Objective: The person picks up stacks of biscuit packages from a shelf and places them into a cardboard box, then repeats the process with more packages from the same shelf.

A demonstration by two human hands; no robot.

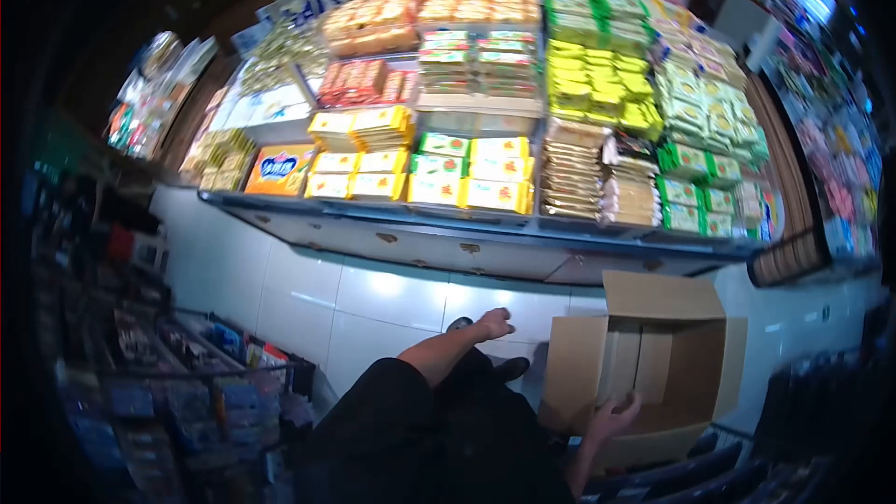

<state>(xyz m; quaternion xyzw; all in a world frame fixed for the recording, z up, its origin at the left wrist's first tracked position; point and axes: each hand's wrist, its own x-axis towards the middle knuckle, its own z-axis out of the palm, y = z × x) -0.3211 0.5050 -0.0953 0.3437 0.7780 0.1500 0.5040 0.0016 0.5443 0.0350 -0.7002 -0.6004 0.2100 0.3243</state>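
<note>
My left hand (497, 320) hangs in front of my body above the tiled floor, loosely bent with nothing visible in its fingers. Low on the right, my right hand (616, 413) is at the near side of an open cardboard box (672, 355), its fingers apart and curved upward, overlapping the box's opening. The box stands on the floor with its flaps folded out, and its visible inside shows bare brown walls. Ahead of both hands, a display counter carries yellow-and-white packs (495, 173), green-and-white packs (439, 166) and gold-wrapped packs (571, 177).
The counter's dark front edge (373, 217) runs across the view beyond a white tiled floor (373, 294). Racks of small goods (215, 401) stand at lower left. An orange pack (280, 169) lies at the counter's left end. More shelves rise at far right.
</note>
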